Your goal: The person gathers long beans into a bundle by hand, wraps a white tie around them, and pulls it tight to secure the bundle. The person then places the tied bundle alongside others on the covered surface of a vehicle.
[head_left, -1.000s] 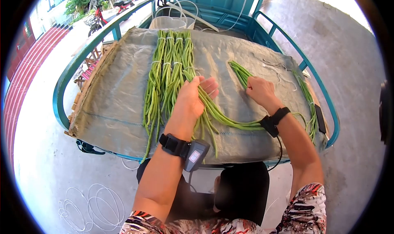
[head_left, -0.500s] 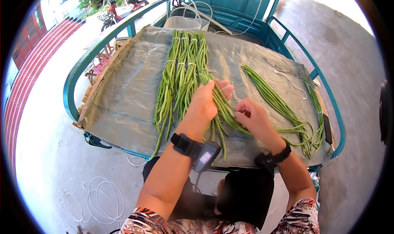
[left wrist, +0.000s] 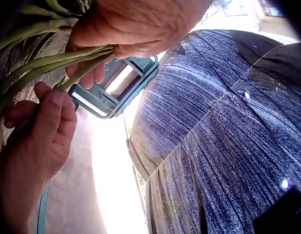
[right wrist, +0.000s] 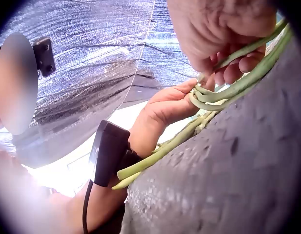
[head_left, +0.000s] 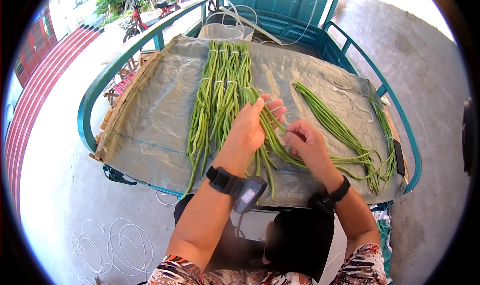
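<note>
The left hand (head_left: 251, 122) holds several long green beans (head_left: 272, 142) under its thumb, its other fingers extended. Just to its right, the right hand (head_left: 306, 141) pinches a bean between thumb and forefinger. In the left wrist view that bean (left wrist: 87, 69) runs from the right hand's fingertips up to the left hand (left wrist: 136, 24). The right wrist view shows the right hand (right wrist: 223, 34) close in front of the left hand (right wrist: 165, 109). Left of the hands lie tied bean bundles (head_left: 220, 92), side by side with white ties.
Loose beans (head_left: 332, 117) lie to the right on the grey sheet (head_left: 150, 115). Farther right are more beans (head_left: 384, 125), a black phone-like object (head_left: 399, 157) and pale strings (head_left: 350, 91). Teal rails (head_left: 92, 97) flank the cart bed; a whitish bucket (head_left: 220, 32) stands behind.
The right hand has come off the loose beans on the right and moved left, beside the left hand, where it now pinches a bean. The head view has shifted slightly.
</note>
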Action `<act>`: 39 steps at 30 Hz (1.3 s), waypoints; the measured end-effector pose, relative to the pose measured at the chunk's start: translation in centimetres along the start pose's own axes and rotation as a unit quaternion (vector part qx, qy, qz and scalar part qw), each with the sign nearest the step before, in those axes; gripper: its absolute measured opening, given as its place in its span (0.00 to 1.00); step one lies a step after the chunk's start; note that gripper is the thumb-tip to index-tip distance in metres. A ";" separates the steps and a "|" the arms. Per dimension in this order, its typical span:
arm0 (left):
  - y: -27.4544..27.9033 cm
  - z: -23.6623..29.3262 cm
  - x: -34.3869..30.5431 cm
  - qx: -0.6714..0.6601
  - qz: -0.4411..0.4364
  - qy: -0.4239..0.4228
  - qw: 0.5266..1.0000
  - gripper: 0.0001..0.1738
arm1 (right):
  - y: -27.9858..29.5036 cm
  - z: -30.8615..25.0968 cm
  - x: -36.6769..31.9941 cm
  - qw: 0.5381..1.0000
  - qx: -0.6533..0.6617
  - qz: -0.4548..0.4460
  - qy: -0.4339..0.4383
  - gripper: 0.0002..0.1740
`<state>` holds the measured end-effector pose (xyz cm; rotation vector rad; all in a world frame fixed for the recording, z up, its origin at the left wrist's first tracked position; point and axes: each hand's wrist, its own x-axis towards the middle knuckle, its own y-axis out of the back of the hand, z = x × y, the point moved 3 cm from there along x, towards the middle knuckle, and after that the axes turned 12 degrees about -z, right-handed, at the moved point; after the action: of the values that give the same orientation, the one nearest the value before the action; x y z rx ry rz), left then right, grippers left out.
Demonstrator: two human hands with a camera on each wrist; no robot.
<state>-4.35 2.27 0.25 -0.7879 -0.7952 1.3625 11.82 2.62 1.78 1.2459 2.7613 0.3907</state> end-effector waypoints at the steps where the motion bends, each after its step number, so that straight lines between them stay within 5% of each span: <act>1: -0.1 0.0 0.0 -0.004 -0.004 0.000 1.000 0.16 | -0.1 -0.1 0.1 1.000 0.003 0.003 -0.001 0.06; 7: -0.1 -0.1 -0.1 -0.031 0.022 -0.012 0.999 0.12 | -0.4 0.1 0.3 1.000 -0.022 -0.008 0.014 0.08; 10: 0.8 -0.2 0.2 -0.047 0.039 -0.017 0.998 0.11 | 0.4 0.6 -0.4 0.984 -0.162 0.040 0.066 0.08; 16: 1.9 0.0 0.2 -0.051 0.116 -0.031 0.991 0.11 | 7.3 -0.7 -6.1 0.859 -0.474 0.191 -0.016 0.18; 18: 1.5 0.0 0.1 -0.042 0.129 -0.027 0.990 0.11 | 11.4 0.0 -7.7 0.770 -0.588 0.214 -0.124 0.21; 25: 2.5 0.3 0.5 -0.046 0.085 -0.046 0.994 0.10 | 19.1 -0.5 -8.7 0.672 -0.681 0.206 -0.205 0.20; 28: 1.4 0.4 0.3 -0.086 0.068 -0.035 0.993 0.11 | 19.6 0.1 -6.4 0.646 -0.734 0.191 -0.084 0.16; 29: 0.4 0.5 0.1 -0.099 0.067 -0.027 0.992 0.11 | 19.7 0.5 -5.0 0.716 -0.651 0.188 -0.167 0.14; 34: -0.7 0.6 -0.5 -0.120 0.082 -0.016 0.989 0.11 | 18.8 4.9 1.7 0.856 -0.492 0.133 -0.084 0.16; 37: 0.5 0.5 0.0 -0.103 0.040 -0.006 0.994 0.10 | 18.3 6.4 4.0 0.820 -0.545 0.144 -0.103 0.15; 39: 0.8 0.3 0.1 -0.091 0.031 0.001 0.995 0.10 | 18.7 6.9 4.7 0.857 -0.480 0.138 -0.129 0.13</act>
<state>-5.05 2.39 -0.29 -0.9632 -0.9084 1.3556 23.53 19.30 0.26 1.2275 1.7001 1.2974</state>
